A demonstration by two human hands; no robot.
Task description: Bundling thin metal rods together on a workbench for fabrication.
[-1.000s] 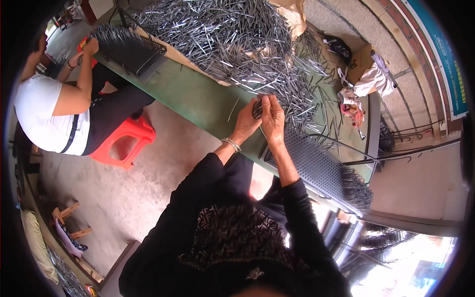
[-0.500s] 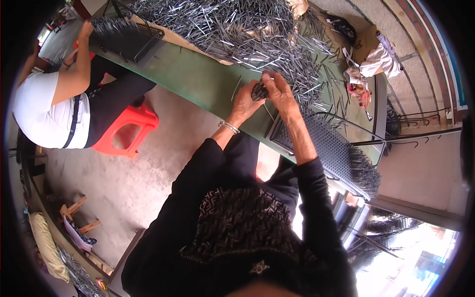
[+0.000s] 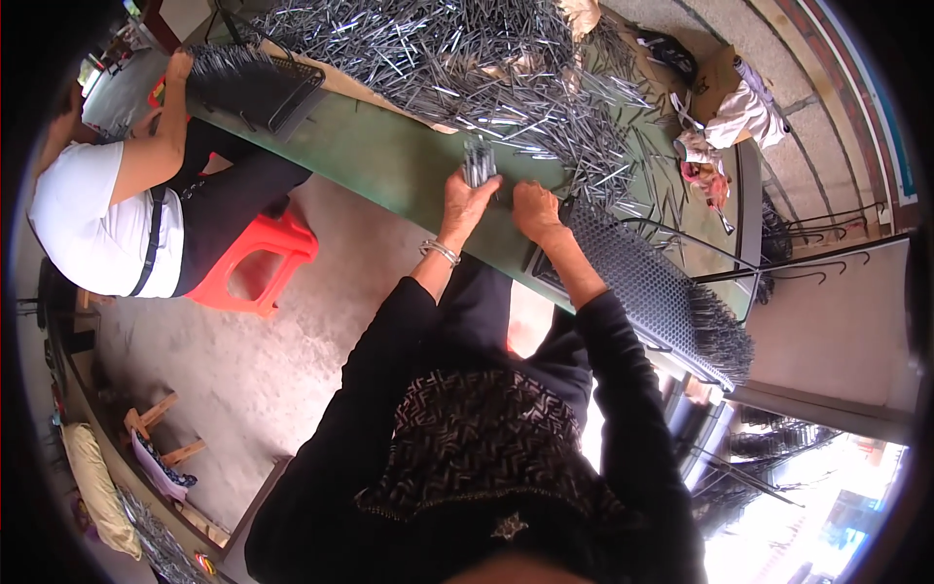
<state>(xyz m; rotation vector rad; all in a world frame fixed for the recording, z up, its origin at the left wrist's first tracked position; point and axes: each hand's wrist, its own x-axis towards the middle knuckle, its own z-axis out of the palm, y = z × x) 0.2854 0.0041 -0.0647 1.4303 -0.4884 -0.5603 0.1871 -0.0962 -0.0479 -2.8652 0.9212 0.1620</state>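
My left hand [image 3: 467, 206] is wrapped round a bundle of thin metal rods [image 3: 479, 159], whose silvery ends stick up out of the fist. My right hand [image 3: 537, 210] is closed just to its right, over the green table [image 3: 375, 161]; whatever its fingers hold, if anything, is hidden. Beside that hand slopes a black perforated rack [image 3: 637, 263], with many dark rods standing in its far right end [image 3: 718, 336]. A large heap of loose rods [image 3: 438, 58] spreads over the table beyond both hands.
At the left, a co-worker in a white top [image 3: 88, 214] sits on a red plastic stool [image 3: 263, 263] by another rod-filled rack [image 3: 253, 88]. Crumpled cloth [image 3: 744, 112] and a cardboard box [image 3: 715, 78] lie at the back right. A metal frame bar [image 3: 700, 248] crosses my rack.
My hands have parted: the left has turned the bundle upright, and the right has let go of it, moved down toward the rack and closed. The co-worker's raised hand shifted slightly.
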